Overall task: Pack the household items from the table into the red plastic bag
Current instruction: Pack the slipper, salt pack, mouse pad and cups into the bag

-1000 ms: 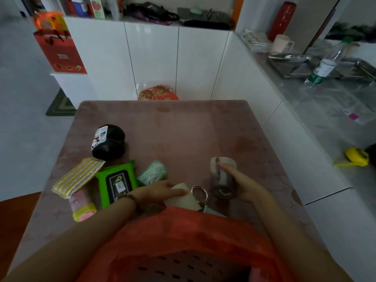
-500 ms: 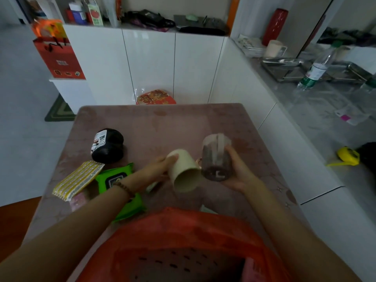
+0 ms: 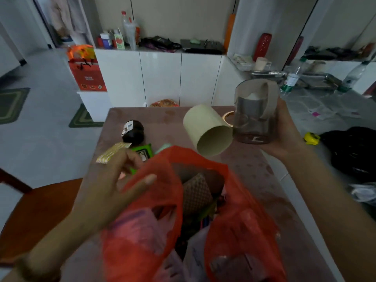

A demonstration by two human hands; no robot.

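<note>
The red plastic bag (image 3: 240, 220) stands open at the table's near edge, with a brown patterned item (image 3: 195, 192) and other things inside. My left hand (image 3: 114, 180) pinches the bag's left rim, thumb in front. My right hand (image 3: 284, 127) holds a translucent brown cup (image 3: 254, 115) up above the table's right side. A cream cup (image 3: 205, 129) hangs tilted against it, mouth toward the bag, seemingly joined by a ring. On the table beyond the bag lie a black round bundle (image 3: 132, 131), a yellow packet (image 3: 113, 152), a green wipes pack (image 3: 142, 153) and a mint-green item (image 3: 164, 146).
The pink table (image 3: 264, 180) ends at white cabinets (image 3: 162, 78) behind. A wooden chair (image 3: 40, 210) stands at the left. The grey counter on the right holds a water bottle (image 3: 291, 80), a yellow tape measure (image 3: 311, 138) and a black bag (image 3: 354, 151).
My right hand has lifted the brown cup up and to the right with the cream cup beside it. My left hand let go of the cream cup and took the bag's rim; the bag opened.
</note>
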